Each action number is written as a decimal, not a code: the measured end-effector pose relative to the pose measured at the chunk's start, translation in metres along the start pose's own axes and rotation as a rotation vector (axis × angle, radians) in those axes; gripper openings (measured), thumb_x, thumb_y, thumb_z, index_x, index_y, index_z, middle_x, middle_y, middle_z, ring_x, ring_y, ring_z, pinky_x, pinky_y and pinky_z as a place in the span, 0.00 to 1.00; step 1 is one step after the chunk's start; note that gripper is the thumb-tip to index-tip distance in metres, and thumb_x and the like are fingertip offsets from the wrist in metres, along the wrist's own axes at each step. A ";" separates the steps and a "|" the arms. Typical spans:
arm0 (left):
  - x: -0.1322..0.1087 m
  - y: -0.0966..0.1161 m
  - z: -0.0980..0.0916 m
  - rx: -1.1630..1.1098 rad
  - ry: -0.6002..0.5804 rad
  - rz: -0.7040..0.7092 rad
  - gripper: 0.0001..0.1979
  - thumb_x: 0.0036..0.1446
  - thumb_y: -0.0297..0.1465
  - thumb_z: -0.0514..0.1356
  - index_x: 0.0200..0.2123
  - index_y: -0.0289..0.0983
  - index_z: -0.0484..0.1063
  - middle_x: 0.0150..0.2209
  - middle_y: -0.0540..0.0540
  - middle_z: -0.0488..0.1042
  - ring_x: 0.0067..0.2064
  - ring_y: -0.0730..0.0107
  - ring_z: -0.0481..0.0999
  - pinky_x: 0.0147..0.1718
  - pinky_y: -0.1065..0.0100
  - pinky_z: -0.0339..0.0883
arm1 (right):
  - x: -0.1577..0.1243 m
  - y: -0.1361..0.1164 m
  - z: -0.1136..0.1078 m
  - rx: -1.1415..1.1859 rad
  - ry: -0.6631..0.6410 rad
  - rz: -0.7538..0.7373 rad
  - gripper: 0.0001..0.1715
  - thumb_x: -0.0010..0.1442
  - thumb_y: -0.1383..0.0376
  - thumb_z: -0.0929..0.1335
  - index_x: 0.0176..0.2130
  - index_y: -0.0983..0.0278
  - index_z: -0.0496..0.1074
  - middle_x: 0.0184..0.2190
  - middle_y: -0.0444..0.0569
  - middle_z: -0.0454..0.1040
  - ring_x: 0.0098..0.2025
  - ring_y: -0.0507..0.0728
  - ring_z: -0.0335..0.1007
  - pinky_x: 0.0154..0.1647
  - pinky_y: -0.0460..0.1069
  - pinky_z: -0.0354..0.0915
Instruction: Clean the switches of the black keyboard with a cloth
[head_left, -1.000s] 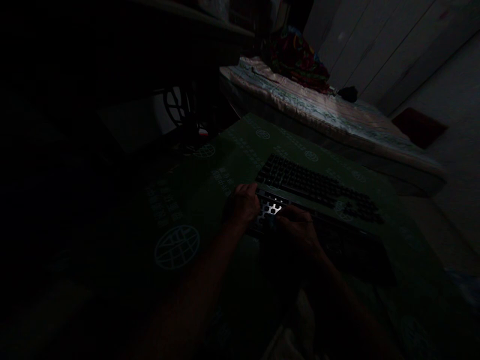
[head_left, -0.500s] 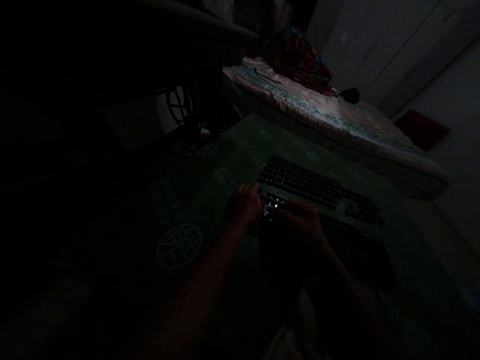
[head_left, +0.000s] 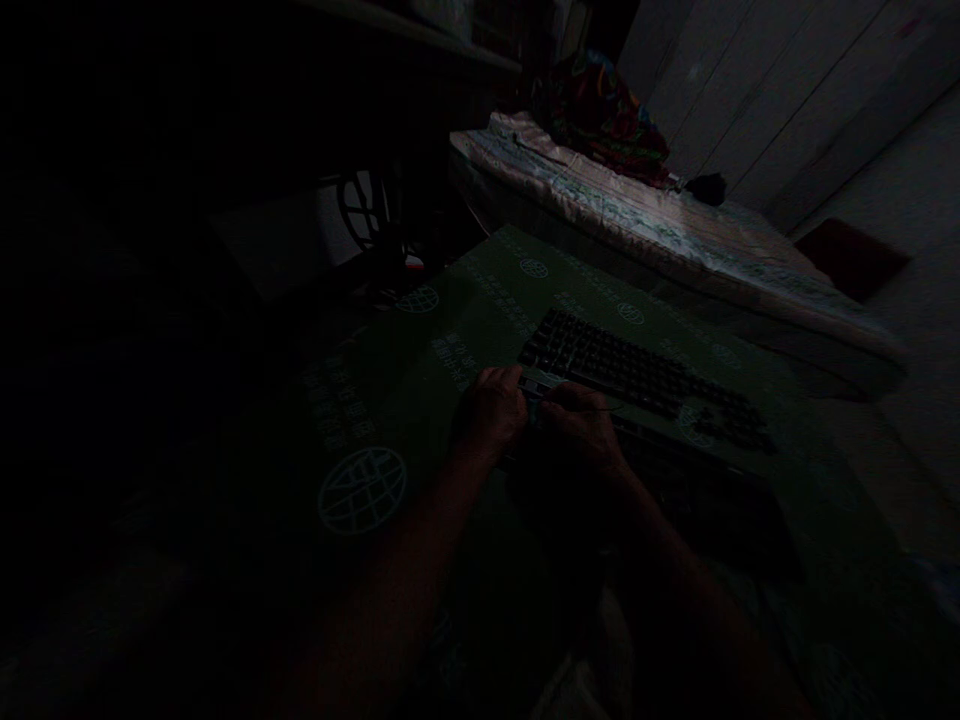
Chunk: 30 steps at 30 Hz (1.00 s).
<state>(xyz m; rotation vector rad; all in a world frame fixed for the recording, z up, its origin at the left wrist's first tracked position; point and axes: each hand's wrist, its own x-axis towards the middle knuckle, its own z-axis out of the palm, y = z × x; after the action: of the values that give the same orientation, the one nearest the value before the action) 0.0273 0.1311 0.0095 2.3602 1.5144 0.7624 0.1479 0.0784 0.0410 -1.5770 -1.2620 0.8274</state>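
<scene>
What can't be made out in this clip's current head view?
Head view: what the right hand pinches, if anything; the hand itself and darkness hide it.
Head view: much of the frame near its left end; left hand and shadow cover it.
Head view: any lettering on the keys; too small and dark.

left hand (head_left: 491, 410): at keyboard base (head_left: 724, 505), 10 o'clock end | right hand (head_left: 585, 425): beside, 3 o'clock | keycaps (head_left: 611, 366): base's 12 o'clock

V. dim, underexp.; lft side near-blk; mattress (head_left: 652, 222) brightest; shadow detail lost.
</scene>
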 end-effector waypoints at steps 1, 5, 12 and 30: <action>0.000 0.000 0.000 -0.001 0.001 0.000 0.13 0.54 0.25 0.50 0.43 0.37 0.68 0.42 0.44 0.73 0.46 0.64 0.68 0.46 0.65 0.63 | -0.001 -0.001 0.000 0.014 -0.005 -0.005 0.08 0.40 0.62 0.65 0.21 0.65 0.68 0.18 0.42 0.67 0.23 0.51 0.61 0.23 0.45 0.57; 0.001 0.000 0.000 0.001 0.001 -0.004 0.13 0.53 0.24 0.50 0.41 0.37 0.68 0.42 0.44 0.73 0.46 0.63 0.68 0.46 0.65 0.63 | -0.010 -0.003 0.000 0.051 -0.032 0.013 0.08 0.40 0.61 0.66 0.21 0.64 0.68 0.19 0.42 0.67 0.24 0.51 0.61 0.23 0.45 0.57; 0.000 0.000 0.002 0.008 0.009 -0.015 0.13 0.54 0.24 0.49 0.41 0.37 0.68 0.41 0.44 0.73 0.47 0.64 0.68 0.46 0.66 0.63 | -0.033 -0.004 -0.005 0.058 -0.052 0.096 0.07 0.41 0.62 0.67 0.22 0.65 0.70 0.20 0.42 0.68 0.22 0.49 0.60 0.22 0.44 0.56; 0.002 -0.005 0.002 -0.005 0.017 0.008 0.16 0.54 0.24 0.50 0.45 0.37 0.67 0.43 0.44 0.74 0.47 0.64 0.69 0.48 0.64 0.63 | -0.046 0.012 -0.036 0.159 0.201 0.187 0.11 0.44 0.60 0.71 0.26 0.65 0.74 0.22 0.44 0.71 0.24 0.52 0.65 0.24 0.46 0.61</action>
<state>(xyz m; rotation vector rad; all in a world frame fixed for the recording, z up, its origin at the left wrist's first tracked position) 0.0251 0.1352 0.0058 2.3635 1.5088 0.7886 0.1731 0.0243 0.0398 -1.6204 -0.8943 0.8401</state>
